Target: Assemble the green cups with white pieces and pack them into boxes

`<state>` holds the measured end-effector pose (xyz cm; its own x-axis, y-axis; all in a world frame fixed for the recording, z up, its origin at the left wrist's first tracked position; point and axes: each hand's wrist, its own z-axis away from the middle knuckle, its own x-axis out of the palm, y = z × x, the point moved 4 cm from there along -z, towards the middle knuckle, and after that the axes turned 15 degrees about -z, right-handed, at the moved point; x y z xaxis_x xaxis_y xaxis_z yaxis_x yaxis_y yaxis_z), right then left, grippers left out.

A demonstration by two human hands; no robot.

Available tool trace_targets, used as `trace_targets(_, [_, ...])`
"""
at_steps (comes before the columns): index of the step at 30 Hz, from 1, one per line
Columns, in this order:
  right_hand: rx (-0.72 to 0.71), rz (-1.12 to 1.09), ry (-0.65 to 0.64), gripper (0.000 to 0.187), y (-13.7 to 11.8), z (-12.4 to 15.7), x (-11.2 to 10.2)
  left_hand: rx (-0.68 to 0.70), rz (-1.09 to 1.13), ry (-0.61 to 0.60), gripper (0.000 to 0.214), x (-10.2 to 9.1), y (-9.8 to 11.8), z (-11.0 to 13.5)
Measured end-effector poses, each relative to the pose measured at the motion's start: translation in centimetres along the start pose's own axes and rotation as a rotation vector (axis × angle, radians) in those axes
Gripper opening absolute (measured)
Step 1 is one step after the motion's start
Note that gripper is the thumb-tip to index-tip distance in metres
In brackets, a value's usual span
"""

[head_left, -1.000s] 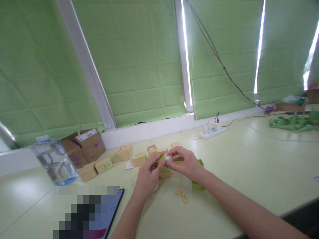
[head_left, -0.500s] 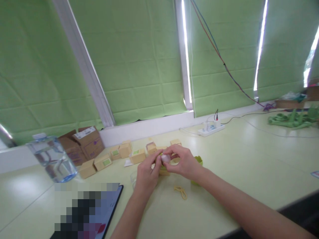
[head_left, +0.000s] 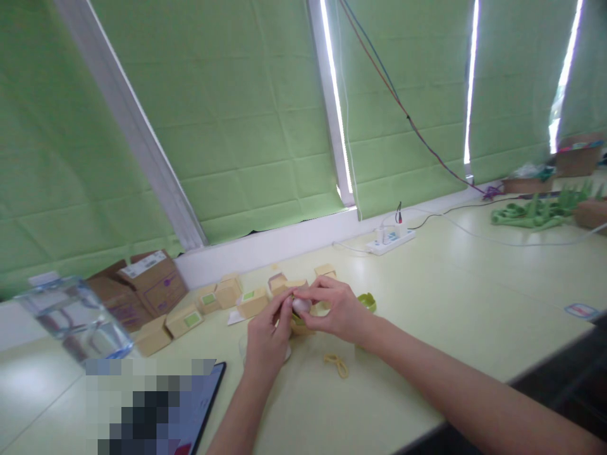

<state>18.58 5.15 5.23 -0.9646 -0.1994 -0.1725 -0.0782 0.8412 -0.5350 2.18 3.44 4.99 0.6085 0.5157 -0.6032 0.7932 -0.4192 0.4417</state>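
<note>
A small white rounded piece [head_left: 301, 306] is held between my two hands above the table; its kind is unclear. My right hand [head_left: 336, 309] pinches it from the right with thumb and fingers. From the other side, the closed fingertips of my left hand [head_left: 266, 327] press against it. A bit of green shows just under the piece, largely hidden by fingers. Behind my right wrist stands a yellow-green container [head_left: 368, 302] with a wavy rim, partly covered. On the table below lies a yellow looped piece [head_left: 337, 364]. Something clear [head_left: 243, 346] peeks out beside my left hand.
Several small yellow boxes [head_left: 184, 321] stand beyond my hands. At left are a water bottle [head_left: 78, 319], a brown carton [head_left: 154, 284] and a tablet [head_left: 208, 404]. A power strip [head_left: 391, 241] lies near the wall, and green pieces [head_left: 531, 213] are heaped far right.
The view has turned slightly right, so everything sits further left in the picture. Both hands keep the same hold on the white piece.
</note>
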Motion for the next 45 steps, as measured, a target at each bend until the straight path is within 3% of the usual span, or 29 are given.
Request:
trace_targets(8, [-0.031,0.036,-0.015,0.043,-0.8,-0.4,-0.4,-0.051,0.037,-0.033,0.037,0.0,0.7,-0.5])
trace_targets(17, [-0.077,0.038,-0.025,0.030,-1.0,-0.3,-0.6,0.060,-0.022,-0.058,0.037,0.2,0.5,-0.1])
trace_targets(25, [-0.066,0.059,-0.014,0.034,-0.8,0.0,0.0,0.094,-0.128,-0.004,0.035,0.2,1.1,0.2])
trace_targets(32, [-0.086,0.041,0.020,0.036,-0.4,-0.1,-0.7,-0.035,0.014,-0.001,0.037,-0.6,1.0,0.0])
trace_targets(39, [0.006,-0.009,0.019,0.037,0.2,-0.1,-1.3,0.072,0.227,-0.067,0.043,0.4,0.3,0.4])
trace_targets(45, [0.044,0.025,-0.006,0.034,0.2,-0.1,-0.9,0.105,0.187,-0.070,0.042,0.5,-0.3,0.3])
